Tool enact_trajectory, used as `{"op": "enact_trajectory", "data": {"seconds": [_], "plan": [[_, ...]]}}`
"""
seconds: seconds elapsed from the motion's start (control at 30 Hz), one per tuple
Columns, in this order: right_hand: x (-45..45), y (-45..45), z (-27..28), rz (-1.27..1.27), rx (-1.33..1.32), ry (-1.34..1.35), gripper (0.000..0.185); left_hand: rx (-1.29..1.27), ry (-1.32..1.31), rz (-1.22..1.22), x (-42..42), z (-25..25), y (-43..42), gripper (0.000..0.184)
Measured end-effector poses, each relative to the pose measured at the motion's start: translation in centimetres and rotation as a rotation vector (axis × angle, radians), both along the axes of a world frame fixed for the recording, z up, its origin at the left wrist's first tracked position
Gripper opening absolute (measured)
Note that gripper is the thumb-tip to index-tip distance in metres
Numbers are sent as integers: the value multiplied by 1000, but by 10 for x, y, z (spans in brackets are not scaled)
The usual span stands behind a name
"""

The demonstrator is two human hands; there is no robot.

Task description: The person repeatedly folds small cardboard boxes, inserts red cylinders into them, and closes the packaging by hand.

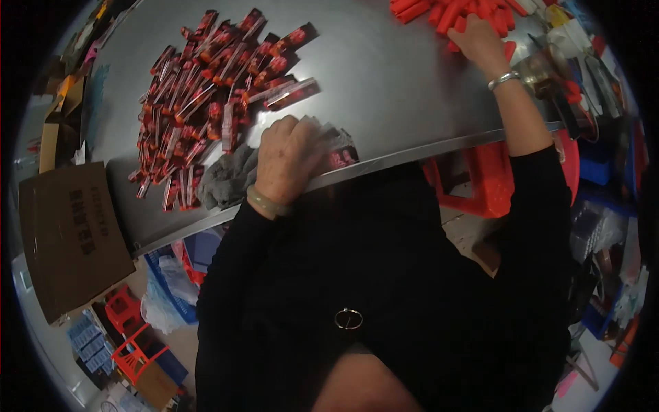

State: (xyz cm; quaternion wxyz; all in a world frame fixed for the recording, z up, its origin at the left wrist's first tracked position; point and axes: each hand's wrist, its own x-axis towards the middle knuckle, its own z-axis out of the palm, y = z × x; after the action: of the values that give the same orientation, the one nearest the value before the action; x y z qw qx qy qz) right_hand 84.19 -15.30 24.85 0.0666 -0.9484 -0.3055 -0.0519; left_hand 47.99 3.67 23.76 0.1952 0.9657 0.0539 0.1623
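My left hand (283,154) is curled closed at the table's near edge, its fingers blurred. Beside those fingers is a small printed packet (341,158) in dark and pink; whether my hand grips it or something else, I cannot make out. A crumpled grey cloth (230,177) lies against the other side of this hand. Further left spreads a heap of small red-and-brown printed boxes (213,96). At the far right, my right hand (477,44) reaches into a pile of red tubes (456,14), its fingers closed on a red tube.
The metal table (384,82) has a raised near edge. A cardboard box (72,237) stands off its left end. Tools and clutter (570,75) crowd the right end. A red plastic stool (487,182) is under the table, and blue crates (168,281) sit below left.
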Motion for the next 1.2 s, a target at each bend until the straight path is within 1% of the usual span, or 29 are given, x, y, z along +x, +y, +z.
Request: {"op": "enact_trajectory", "data": {"seconds": [0.03, 0.07, 0.13, 0.17, 0.2, 0.23, 0.27, 0.37, 0.4, 0.47, 0.5, 0.57, 0.6, 0.63, 0.67, 0.7, 0.73, 0.77, 0.87, 0.93, 0.97, 1.03, 1.13, 1.2], "plan": [[7, 1, 1, 26, -11, 85, 53, -18, -7, 5, 0, -1, 0, 32], [11, 1, 0, 48, -8, 110, 53, -14, 17, 27, 0, -4, 1, 32], [14, 2, -5, 65, 55, 98, 52, -193, -57, 25, 0, -9, 1, 31], [13, 5, -8, 77, 59, 108, 52, -239, -96, 31, 0, -7, 1, 31], [10, 6, -7, 84, 7, 49, 51, -235, -91, 40, -3, -6, 3, 31], [8, 6, -8, 88, -45, -13, 50, -133, -61, 46, -4, -6, 5, 34], [9, 5, -11, 92, -44, -10, 50, -31, -30, 50, -5, -6, 6, 36], [9, 5, -20, 86, -67, -62, 48, -102, 30, 90, -7, -6, 4, 39], [7, 4, -20, 108, -49, -52, 47, -100, 32, 94, -6, -7, 2, 39], [4, -1, -20, 147, -17, -35, 45, -240, -53, 194, -5, -8, -3, 39], [1, -4, -19, 166, -2, -27, 44, -241, -52, 195, -5, -4, -4, 39], [-3, -7, -19, 186, 12, -18, 43, 37, -194, 147, -4, 7, -7, 38], [-7, -7, -20, 186, 104, -7, 46, 36, -192, 150, -4, 6, -8, 38], [-11, -7, -21, 187, 197, 3, 49, -12, -146, 95, -5, 4, -10, 36], [-16, -6, -21, 189, 198, 2, 49, -60, -103, 38, -5, 3, -10, 33], [-23, -5, -20, 179, 321, 36, 49, -59, -106, 36, -5, 1, -9, 33], [-31, -5, -17, 165, 442, 68, 50, -73, -55, 27, -6, -1, -8, 30], [-42, -7, -11, 157, 440, 62, 50, -87, -4, 15, -5, -2, -7, 26], [-94, -4, 17, 210, 576, 411, 43, -175, 15, 4, -3, 0, -7, 21], [-110, -2, 26, 252, 667, 648, 40, -201, 13, -2, -4, -2, -7, 20], [-111, -3, 22, 251, 668, 642, 40, -224, 18, -4, -5, -4, -7, 19], [-117, -4, 9, 421, 780, 670, 34, -203, 39, -17, -5, -5, -5, 18], [-136, -2, 14, 408, 716, 652, 29, -155, 49, -39, -6, -4, -5, 15], [-141, 0, 14, 412, 727, 675, 28, -127, 34, -53, -6, -4, -6, 13]]}}
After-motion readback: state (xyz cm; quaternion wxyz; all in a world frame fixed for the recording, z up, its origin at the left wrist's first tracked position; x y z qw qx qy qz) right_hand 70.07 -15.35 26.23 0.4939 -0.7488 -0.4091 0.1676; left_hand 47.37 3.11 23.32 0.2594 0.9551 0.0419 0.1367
